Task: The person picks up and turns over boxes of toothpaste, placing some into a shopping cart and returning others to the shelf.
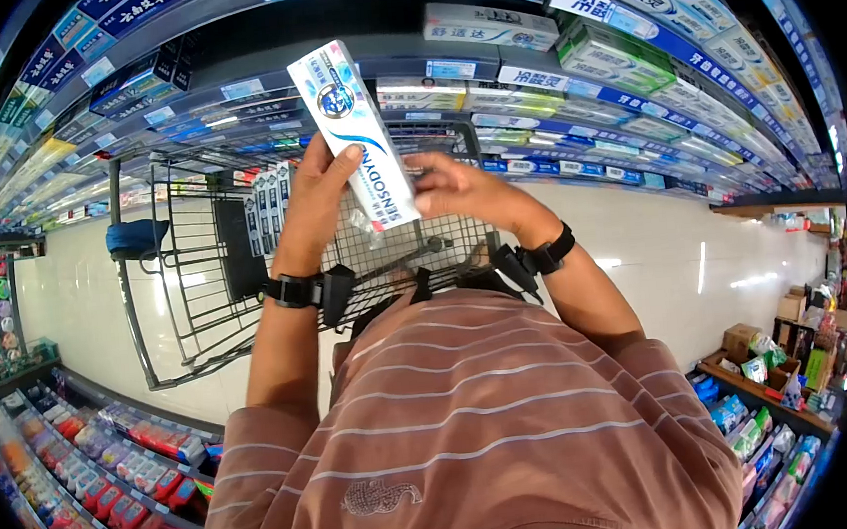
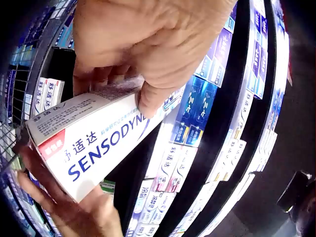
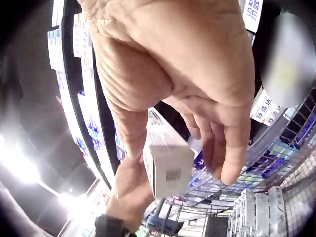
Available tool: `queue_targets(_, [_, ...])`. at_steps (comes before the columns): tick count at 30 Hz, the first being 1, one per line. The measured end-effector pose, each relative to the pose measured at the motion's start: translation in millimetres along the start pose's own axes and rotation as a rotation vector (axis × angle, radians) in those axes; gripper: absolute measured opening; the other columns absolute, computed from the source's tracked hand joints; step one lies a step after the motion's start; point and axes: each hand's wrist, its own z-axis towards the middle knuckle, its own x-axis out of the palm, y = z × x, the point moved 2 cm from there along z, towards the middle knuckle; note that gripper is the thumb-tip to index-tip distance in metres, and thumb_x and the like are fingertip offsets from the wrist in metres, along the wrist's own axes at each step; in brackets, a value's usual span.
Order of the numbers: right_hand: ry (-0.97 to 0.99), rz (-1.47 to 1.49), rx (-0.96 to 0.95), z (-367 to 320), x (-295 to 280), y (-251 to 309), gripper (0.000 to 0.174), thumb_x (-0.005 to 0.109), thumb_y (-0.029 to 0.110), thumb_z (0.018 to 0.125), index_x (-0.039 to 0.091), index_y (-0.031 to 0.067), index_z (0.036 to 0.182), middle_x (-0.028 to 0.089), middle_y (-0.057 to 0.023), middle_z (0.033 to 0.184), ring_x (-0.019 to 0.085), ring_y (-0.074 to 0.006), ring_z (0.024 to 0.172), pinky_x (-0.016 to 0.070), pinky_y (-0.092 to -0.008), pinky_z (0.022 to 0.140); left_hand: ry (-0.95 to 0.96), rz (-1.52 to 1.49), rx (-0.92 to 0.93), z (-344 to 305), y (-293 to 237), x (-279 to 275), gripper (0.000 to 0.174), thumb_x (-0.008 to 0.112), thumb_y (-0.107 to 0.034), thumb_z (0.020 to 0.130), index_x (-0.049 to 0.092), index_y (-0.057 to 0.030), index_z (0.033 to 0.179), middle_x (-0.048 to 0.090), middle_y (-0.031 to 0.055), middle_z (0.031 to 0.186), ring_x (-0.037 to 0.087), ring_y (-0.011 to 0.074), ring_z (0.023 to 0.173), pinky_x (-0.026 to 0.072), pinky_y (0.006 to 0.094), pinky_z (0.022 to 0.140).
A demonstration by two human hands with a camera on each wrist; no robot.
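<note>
A white Sensodyne toothpaste box [image 1: 354, 131] is held up over the shopping cart, tilted, its printed front facing the head camera. My left hand [image 1: 313, 205] grips its side at mid-length, thumb across the front and the other fingers behind. Around the lower end of the box is my right hand [image 1: 483, 198], thumb right at the edge and fingers loosely extended. In the right wrist view a gap shows between those fingers [image 3: 231, 153] and the box end [image 3: 170, 170]. Crumpled clear plastic [image 1: 369, 227] shows just below the box.
A wire shopping cart [image 1: 184, 313] stands in front of me, with a row of upright cartons [image 1: 268, 212] in it. Toothpaste shelves [image 1: 622, 129] curve across the far side. More goods [image 1: 102, 479] stand on low shelves behind left, and others [image 1: 770, 436] behind right.
</note>
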Motion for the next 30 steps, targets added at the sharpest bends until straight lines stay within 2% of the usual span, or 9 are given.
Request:
queue_targets(7, [-0.264,0.257,-0.144,6,-36,30,0.063,0.061,0.038,0.101,0.04,-0.0011,0.146,0.06,-0.0217,0.128,0.065,-0.0271,0.113,0.0589,-0.0361,0.088,0.214,0.4,-0.086,1,-26,2,0.066,0.069,-0.036,0.095,0.045,-0.0049,0.149,0.065,0.0132,0.127,0.065,0.0196,0.108,0.0509,0.0317,0.092])
queue_targets(8, [-0.276,0.284,-0.174,9,-34,33,0.069,0.065,0.038,0.099,0.038,-0.0061,0.144,0.058,-0.0224,0.127,0.068,-0.0277,0.107,0.0606,-0.0353,0.083,0.237,0.435,-0.099,2,-30,6,0.07,0.071,-0.037,0.093,0.045,-0.0051,0.15,0.065,0.0151,0.127,0.066,0.021,0.107,0.0518,0.0326,0.091])
queue_targets(12, [-0.383,0.296,-0.16,12,-32,29,0.075,0.066,0.047,0.096,0.041,-0.0062,0.142,0.057,-0.0193,0.124,0.068,-0.0273,0.104,0.0632,-0.0339,0.078,0.306,0.679,-0.061,11,-27,8,0.068,0.07,-0.033,0.093,0.044,-0.0048,0.15,0.062,0.0178,0.133,0.063,0.0247,0.117,0.0507,0.0359,0.096])
queue_targets(15, [-0.403,0.279,-0.116,9,-36,28,0.074,0.062,0.053,0.096,0.044,-0.0045,0.138,0.057,-0.018,0.121,0.067,-0.0266,0.103,0.0637,-0.0354,0.078,0.303,1.074,0.247,17,-20,8,0.07,0.071,-0.032,0.092,0.043,-0.0049,0.15,0.057,0.0231,0.14,0.059,0.0335,0.125,0.0481,0.0391,0.101])
queue_targets(16, [-0.385,0.272,-0.089,8,-36,30,0.073,0.06,0.054,0.097,0.045,-0.0034,0.138,0.058,-0.0185,0.12,0.067,-0.0273,0.104,0.0636,-0.0376,0.079,0.277,1.115,0.198,17,-20,10,0.074,0.073,-0.031,0.091,0.041,-0.0051,0.151,0.054,0.0254,0.143,0.056,0.0381,0.129,0.0465,0.0414,0.103])
queue_targets(22, [-0.442,0.339,-0.081,13,-42,17,0.055,0.061,0.036,0.1,0.046,-0.0041,0.134,0.062,-0.0172,0.117,0.068,-0.0243,0.098,0.064,-0.0376,0.079,0.237,1.168,0.29,13,-23,23,0.079,0.076,-0.034,0.088,0.038,-0.0081,0.153,0.055,0.0261,0.141,0.057,0.0365,0.128,0.0479,0.041,0.101])
queue_targets(25, [-0.433,0.404,-0.131,10,-45,12,0.058,0.062,0.034,0.1,0.042,-0.0054,0.137,0.063,-0.0172,0.118,0.068,-0.025,0.102,0.0642,-0.0377,0.079,0.225,1.091,0.258,14,-31,16,0.075,0.074,-0.034,0.089,0.04,-0.0096,0.152,0.056,0.0245,0.14,0.058,0.0349,0.127,0.0479,0.0397,0.102])
queue_targets(28, [-0.493,0.431,-0.162,1,-49,12,0.062,0.063,0.032,0.099,0.037,-0.0066,0.14,0.062,-0.0179,0.12,0.068,-0.0264,0.105,0.0638,-0.0392,0.082,0.045,1.021,0.264,9,-39,-3,0.072,0.069,-0.038,0.095,0.04,-0.0081,0.153,0.059,0.0209,0.138,0.059,0.0325,0.126,0.0478,0.0396,0.102])
queue_targets(30, [-0.48,0.455,-0.186,-4,-54,13,0.064,0.063,0.031,0.099,0.034,-0.0074,0.142,0.062,-0.0185,0.123,0.067,-0.0275,0.107,0.0628,-0.0407,0.086,-0.079,0.782,0.196,6,-32,-25,0.07,0.067,-0.045,0.095,0.046,-0.0053,0.148,0.06,0.0184,0.135,0.062,0.0309,0.121,0.0494,0.0396,0.099])
